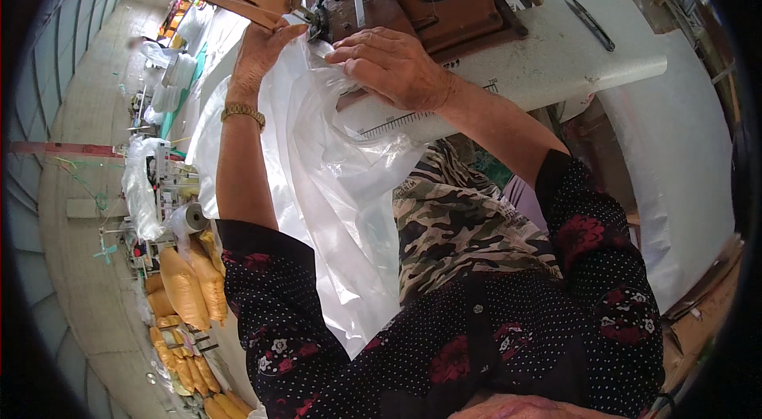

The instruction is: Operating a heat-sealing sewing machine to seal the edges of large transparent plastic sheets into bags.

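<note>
A brown sewing machine (468, 2) stands on a pale worktable at the top. Translucent white plastic sheeting (305, 125) runs from beside its needle area down across my lap. My left hand (260, 54), with a gold-coloured watch (243, 113) on the wrist, pinches the sheeting's edge just left of the presser foot (319, 22). Opposite it, my right hand (394, 68) has its fingers curled on the gathered sheeting to the right of the foot. The exact stitching point is partly hidden by the fingers and machine head.
Dark thread snips (591, 24) lie on the table (548, 54) right of the machine. A printed ruler strip (429, 111) follows the table's near edge. White sheeting (679, 157) hangs at the right. Stuffed yellow sacks (184, 288) stand on the left, beside a concrete floor (87, 260).
</note>
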The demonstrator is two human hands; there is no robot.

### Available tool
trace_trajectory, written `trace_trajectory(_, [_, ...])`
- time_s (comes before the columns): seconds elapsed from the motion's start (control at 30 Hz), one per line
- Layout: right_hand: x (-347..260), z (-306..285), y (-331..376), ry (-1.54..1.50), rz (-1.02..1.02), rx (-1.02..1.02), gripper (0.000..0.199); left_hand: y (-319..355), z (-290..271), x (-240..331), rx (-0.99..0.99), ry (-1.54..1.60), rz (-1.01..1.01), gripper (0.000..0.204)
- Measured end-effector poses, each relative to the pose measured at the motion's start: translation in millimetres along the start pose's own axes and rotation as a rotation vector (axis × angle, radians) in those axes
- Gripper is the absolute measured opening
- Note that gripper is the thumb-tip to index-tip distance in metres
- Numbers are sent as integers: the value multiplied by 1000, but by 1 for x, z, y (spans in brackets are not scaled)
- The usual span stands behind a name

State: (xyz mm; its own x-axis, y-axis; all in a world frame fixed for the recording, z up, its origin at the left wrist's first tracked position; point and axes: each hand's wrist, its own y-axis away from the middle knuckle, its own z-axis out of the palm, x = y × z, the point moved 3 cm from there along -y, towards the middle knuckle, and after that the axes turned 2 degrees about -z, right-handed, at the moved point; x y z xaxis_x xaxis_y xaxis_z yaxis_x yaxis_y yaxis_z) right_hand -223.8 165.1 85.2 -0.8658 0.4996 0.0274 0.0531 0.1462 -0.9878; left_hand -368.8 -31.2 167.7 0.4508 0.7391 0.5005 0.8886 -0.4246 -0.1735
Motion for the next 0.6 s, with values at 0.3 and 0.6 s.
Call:
trace_trajectory(0.3, [4, -5, 4, -83, -19, -27, 31, 1, 17, -8, 228, -429, 211, 40])
trace_trajectory(0.6, [3, -8, 6, -92, -1, -49, 28, 7, 38, 2, 423, -777, 182, 36])
